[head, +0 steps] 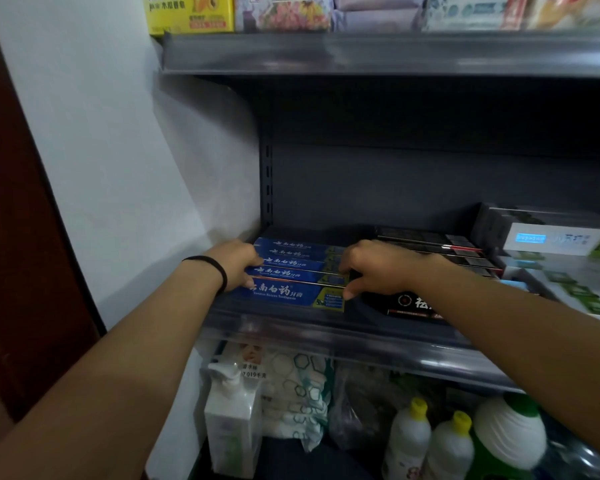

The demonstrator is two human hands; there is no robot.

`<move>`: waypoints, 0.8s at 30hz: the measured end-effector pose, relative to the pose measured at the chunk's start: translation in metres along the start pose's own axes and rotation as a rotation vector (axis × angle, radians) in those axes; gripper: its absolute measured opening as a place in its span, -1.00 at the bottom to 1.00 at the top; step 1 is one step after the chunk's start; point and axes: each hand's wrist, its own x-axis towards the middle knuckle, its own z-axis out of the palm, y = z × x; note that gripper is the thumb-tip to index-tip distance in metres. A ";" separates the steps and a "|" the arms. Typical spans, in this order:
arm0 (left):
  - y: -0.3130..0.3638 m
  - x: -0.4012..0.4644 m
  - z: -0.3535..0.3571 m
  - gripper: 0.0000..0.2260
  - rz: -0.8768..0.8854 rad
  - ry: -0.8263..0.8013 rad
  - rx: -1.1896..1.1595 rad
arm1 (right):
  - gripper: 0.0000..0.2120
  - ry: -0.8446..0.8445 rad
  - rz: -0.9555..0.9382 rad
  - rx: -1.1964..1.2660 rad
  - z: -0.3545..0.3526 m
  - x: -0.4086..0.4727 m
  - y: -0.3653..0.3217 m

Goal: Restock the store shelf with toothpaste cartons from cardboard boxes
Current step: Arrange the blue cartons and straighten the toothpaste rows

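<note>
- 5 blue toothpaste cartons (297,271) lie at the shelf (326,332) left end, long axes along its front edge.
- Left hand (234,261) fingers curl around their left ends; right hand (373,268) fingers grip their right ends.

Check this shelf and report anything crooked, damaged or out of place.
Nothing stands out. The blue toothpaste cartons lie in a neat row on the shelf, the left hand and right hand gripping their ends. The black cartons beside them sit in line too.
</note>
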 end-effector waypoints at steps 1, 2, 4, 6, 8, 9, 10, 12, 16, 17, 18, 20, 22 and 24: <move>0.000 0.000 0.000 -0.58 0.000 -0.001 0.008 | -0.64 0.000 0.004 0.000 0.000 0.000 0.000; 0.000 0.001 0.000 -0.58 0.000 0.003 0.014 | -0.64 0.001 0.007 -0.002 -0.002 0.000 -0.001; 0.000 0.000 -0.001 -0.59 -0.003 0.010 0.019 | -0.64 -0.001 0.010 -0.003 -0.002 0.000 -0.002; 0.004 -0.002 -0.002 -0.62 -0.001 0.022 0.004 | -0.62 -0.006 0.013 -0.007 -0.002 -0.001 -0.001; 0.009 -0.006 -0.004 -0.69 0.009 0.038 -0.016 | -0.58 -0.012 0.011 -0.020 -0.003 -0.005 -0.002; 0.011 -0.008 -0.006 -0.73 0.011 0.050 -0.018 | -0.56 -0.009 0.010 -0.019 -0.003 -0.007 -0.003; 0.014 -0.010 -0.007 -0.74 0.011 0.063 -0.016 | -0.53 -0.005 0.012 -0.020 -0.004 -0.009 -0.004; 0.020 -0.015 -0.012 -0.65 0.003 0.077 -0.024 | -0.50 0.012 0.015 -0.029 -0.008 -0.015 -0.004; 0.038 -0.027 -0.029 -0.43 -0.018 0.086 -0.070 | -0.48 0.057 0.024 -0.014 -0.020 -0.036 0.000; 0.045 -0.031 -0.035 -0.42 -0.015 0.094 -0.085 | -0.47 0.072 0.033 -0.015 -0.025 -0.044 0.002; 0.052 -0.035 -0.040 -0.41 -0.011 0.107 -0.099 | -0.47 0.082 0.045 -0.014 -0.030 -0.052 0.004; 0.070 -0.041 -0.048 -0.42 0.003 0.131 -0.125 | -0.49 0.091 0.061 -0.003 -0.036 -0.069 0.010; 0.092 -0.043 -0.051 -0.44 0.033 0.142 -0.149 | -0.51 0.095 0.086 -0.010 -0.035 -0.090 0.018; 0.117 -0.042 -0.052 -0.46 0.067 0.152 -0.152 | -0.48 0.072 0.124 -0.020 -0.031 -0.111 0.028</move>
